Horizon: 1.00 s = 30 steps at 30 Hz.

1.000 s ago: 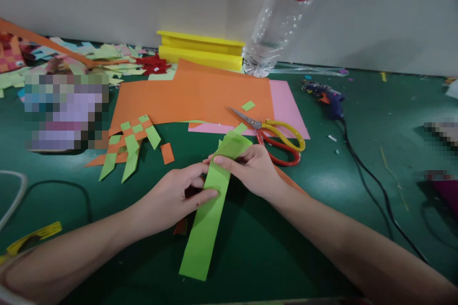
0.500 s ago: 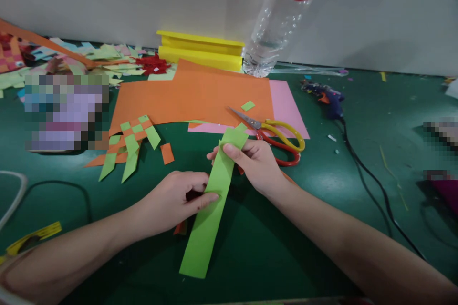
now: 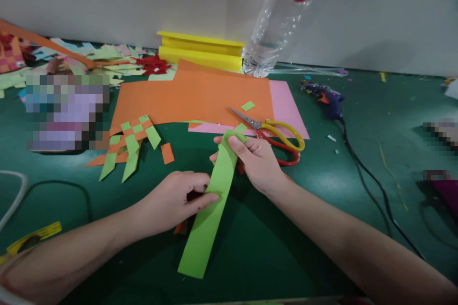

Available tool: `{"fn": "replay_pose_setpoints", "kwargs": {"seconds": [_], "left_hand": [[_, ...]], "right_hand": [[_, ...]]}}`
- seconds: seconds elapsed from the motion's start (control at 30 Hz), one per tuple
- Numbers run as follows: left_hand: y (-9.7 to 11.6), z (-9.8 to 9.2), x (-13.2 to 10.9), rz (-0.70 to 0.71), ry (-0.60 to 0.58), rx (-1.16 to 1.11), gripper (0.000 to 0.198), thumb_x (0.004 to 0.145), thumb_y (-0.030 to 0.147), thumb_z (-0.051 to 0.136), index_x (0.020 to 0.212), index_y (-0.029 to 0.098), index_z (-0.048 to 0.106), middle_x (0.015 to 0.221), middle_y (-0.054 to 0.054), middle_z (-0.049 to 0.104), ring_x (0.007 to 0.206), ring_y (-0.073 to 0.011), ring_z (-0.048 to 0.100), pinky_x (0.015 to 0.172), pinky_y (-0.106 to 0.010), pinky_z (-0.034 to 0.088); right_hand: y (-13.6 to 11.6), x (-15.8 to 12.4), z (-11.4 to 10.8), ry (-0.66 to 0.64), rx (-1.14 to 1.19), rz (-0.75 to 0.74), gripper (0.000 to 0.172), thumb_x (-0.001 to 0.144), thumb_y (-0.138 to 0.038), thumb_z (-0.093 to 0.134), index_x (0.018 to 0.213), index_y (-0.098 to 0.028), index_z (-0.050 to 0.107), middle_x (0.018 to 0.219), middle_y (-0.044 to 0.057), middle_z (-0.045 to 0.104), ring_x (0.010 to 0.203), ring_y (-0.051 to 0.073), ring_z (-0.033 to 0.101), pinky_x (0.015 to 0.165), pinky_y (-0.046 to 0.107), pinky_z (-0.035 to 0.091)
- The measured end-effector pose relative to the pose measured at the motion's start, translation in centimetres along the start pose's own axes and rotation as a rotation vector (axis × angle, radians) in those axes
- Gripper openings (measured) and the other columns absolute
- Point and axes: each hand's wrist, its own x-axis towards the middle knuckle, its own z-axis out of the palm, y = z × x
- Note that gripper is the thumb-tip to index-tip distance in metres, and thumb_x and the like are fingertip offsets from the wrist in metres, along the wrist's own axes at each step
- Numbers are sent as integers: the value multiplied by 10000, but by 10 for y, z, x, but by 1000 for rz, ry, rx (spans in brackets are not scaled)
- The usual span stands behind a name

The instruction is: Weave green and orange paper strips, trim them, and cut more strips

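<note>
A long green paper strip (image 3: 211,219) slants up from the near side of the table, held in both hands. My left hand (image 3: 182,195) pinches its left edge near the middle, thumb on top. My right hand (image 3: 255,155) grips the upper end, thumb pressed on the face; some fingers show behind the strip. Just beyond my right hand lie scissors (image 3: 282,133) with one yellow and one red handle, the blades resting over orange paper (image 3: 200,97). A woven orange and green paper piece (image 3: 136,138) lies beyond my left hand, beside a small orange scrap (image 3: 167,153).
A water bottle (image 3: 275,28) stands against the wall, beside folded yellow card (image 3: 200,52). Pink paper (image 3: 289,109) shows under the orange. A glue gun (image 3: 331,102) with a black cord lies at right. Paper scraps (image 3: 107,55) are heaped at back left.
At the strip's top, my right hand's thumb and fingers have shifted slightly and the small flap there now shows less. The strip's lower end has moved a little left.
</note>
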Motion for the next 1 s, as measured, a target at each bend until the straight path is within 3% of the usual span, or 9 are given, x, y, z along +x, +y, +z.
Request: {"fn": "replay_pose_setpoints", "kwargs": {"seconds": [0.4, 0.67, 0.8, 0.9, 1.0], "left_hand": [[0, 1, 1, 31, 9, 32, 357, 894, 335, 485, 606, 208, 316, 565, 57, 328, 530, -110, 344, 493, -212, 257], [2, -1, 1, 13, 5, -34, 357, 884, 336, 503, 593, 198, 348, 562, 61, 331, 517, -96, 333, 475, -203, 260], [3, -3, -1, -71, -9, -220, 297, 888, 350, 524, 646, 186, 471, 570, 58, 421, 515, -92, 385, 475, -191, 309], [3, -3, -1, -121, 60, -357, 205, 897, 367, 535, 835, 182, 599, 694, 22, 604, 614, -125, 528, 550, -205, 420], [2, -3, -1, -147, 114, -370, 225, 906, 387, 531, 917, 184, 627, 742, 5, 659, 657, -146, 567, 575, -224, 449]], "right_hand": [[1, 1, 0, 93, 48, -24, 265, 796, -442, 722, 843, -185, 759, 735, 36, 779, 642, 163, 738, 633, 276, 616], [2, 1, 0, 92, 18, -19, 309, 827, -475, 679, 913, -189, 760, 757, 39, 782, 668, 167, 740, 698, 311, 625], [-3, -5, 2, -41, -65, -9, 343, 817, -506, 667, 931, -195, 758, 848, 48, 787, 755, 176, 745, 738, 313, 617], [-3, -9, 4, -178, -272, -35, 280, 782, -413, 731, 962, -200, 754, 927, 45, 781, 839, 192, 738, 733, 299, 604], [-1, -11, 3, -227, -447, -66, 231, 822, -389, 690, 926, -196, 764, 863, 34, 769, 837, 208, 727, 729, 325, 597]]}}
